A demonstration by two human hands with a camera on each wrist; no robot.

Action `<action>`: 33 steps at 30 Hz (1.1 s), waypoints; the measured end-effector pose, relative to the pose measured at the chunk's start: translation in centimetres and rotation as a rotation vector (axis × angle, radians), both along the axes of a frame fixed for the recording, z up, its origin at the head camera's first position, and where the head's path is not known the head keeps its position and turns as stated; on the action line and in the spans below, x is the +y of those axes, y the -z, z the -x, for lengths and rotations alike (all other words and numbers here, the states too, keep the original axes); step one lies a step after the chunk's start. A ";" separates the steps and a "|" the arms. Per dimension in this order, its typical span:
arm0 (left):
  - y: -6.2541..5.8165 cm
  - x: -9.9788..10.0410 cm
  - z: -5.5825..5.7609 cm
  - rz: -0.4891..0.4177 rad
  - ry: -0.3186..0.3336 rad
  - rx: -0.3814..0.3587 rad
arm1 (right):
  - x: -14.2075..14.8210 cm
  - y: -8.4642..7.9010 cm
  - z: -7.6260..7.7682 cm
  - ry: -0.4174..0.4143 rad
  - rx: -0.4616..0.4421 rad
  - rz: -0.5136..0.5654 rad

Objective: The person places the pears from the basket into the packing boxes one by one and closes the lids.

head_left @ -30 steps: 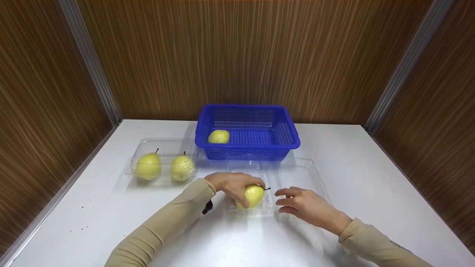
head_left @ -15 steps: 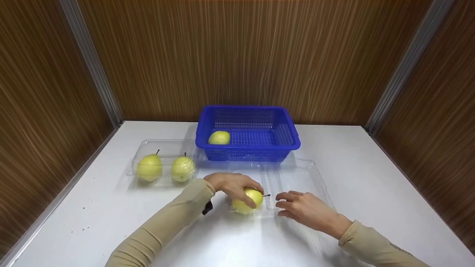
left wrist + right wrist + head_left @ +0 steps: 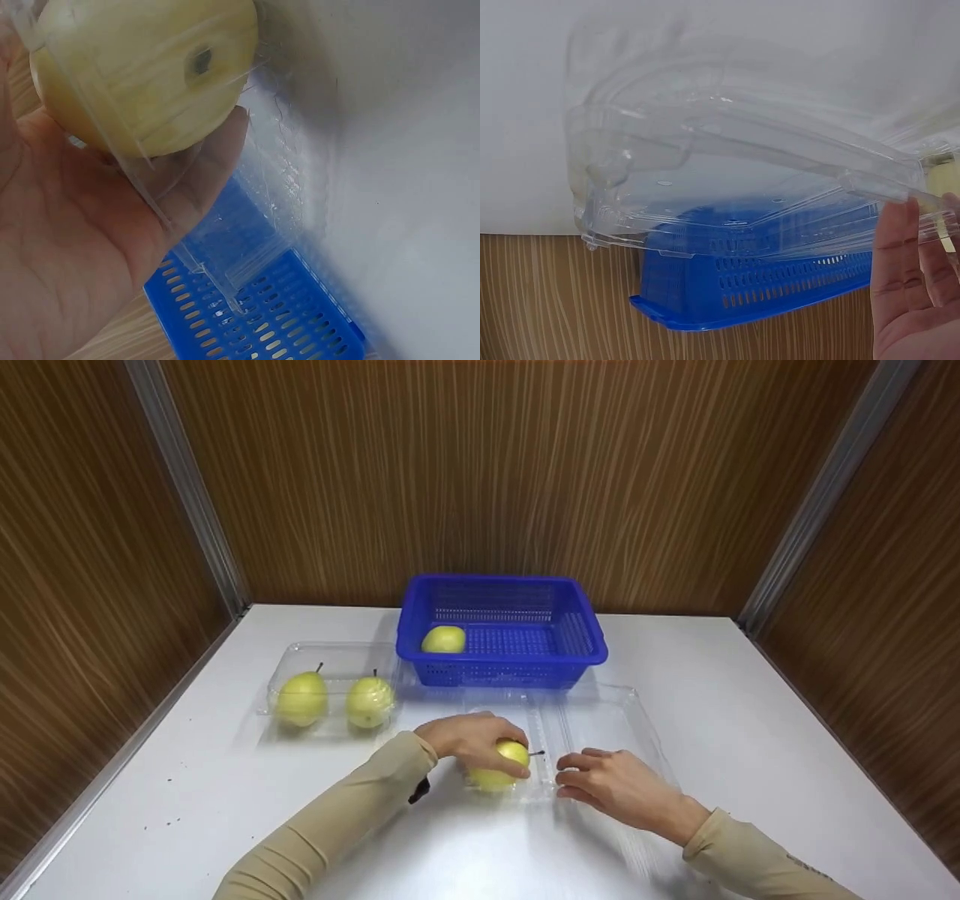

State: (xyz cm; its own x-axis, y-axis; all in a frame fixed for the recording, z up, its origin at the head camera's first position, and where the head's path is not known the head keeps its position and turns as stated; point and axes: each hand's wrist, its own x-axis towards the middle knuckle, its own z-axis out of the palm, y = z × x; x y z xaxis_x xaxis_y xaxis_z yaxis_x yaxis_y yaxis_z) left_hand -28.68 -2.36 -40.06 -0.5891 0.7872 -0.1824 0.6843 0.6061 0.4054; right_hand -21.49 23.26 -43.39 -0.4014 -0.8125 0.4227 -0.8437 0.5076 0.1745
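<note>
In the head view my left hand point(image 3: 480, 744) grips a yellow-green pear point(image 3: 495, 772) over the left half of an opened clear plastic clamshell box point(image 3: 611, 716). The pear's stem points right. Up close in the left wrist view, the same pear point(image 3: 142, 75) lies behind the box's clear wall, fingers curled round it. My right hand point(image 3: 615, 787) is at the box's middle fold, fingers loosely bent and holding no fruit. In the right wrist view its fingertips point(image 3: 900, 217) touch the clear plastic edge; the thumb is not plainly seen.
A blue perforated basket point(image 3: 502, 656) stands behind the box with one pear point(image 3: 444, 639) inside. To the left, another clear box point(image 3: 337, 660) holds two pears, a left one point(image 3: 301, 699) and a right one point(image 3: 369, 702). Wood-grain panels point(image 3: 480, 472) enclose the white table.
My left hand has lowered the pear slightly toward me into the box, and its thumb has shifted across the fruit. The right hand has barely moved, sinking a little.
</note>
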 end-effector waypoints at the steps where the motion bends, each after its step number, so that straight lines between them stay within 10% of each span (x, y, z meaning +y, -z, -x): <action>1: 0.1 0.0 0.0 -0.005 0.006 0.001 | 0.0 0.0 0.0 -0.004 0.001 0.007; 33: 0.7 0.1 0.1 -0.007 -0.046 0.146 | -0.2 0.0 -0.2 0.025 -0.012 0.012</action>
State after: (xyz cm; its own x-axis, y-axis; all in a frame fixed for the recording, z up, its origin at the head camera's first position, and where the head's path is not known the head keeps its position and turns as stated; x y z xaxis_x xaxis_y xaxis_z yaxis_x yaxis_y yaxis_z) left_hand -28.77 -2.28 -40.80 -0.6445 0.7597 -0.0866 0.7080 0.6357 0.3076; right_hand -21.32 23.10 -43.42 -0.4269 -0.7970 0.4273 -0.8324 0.5309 0.1587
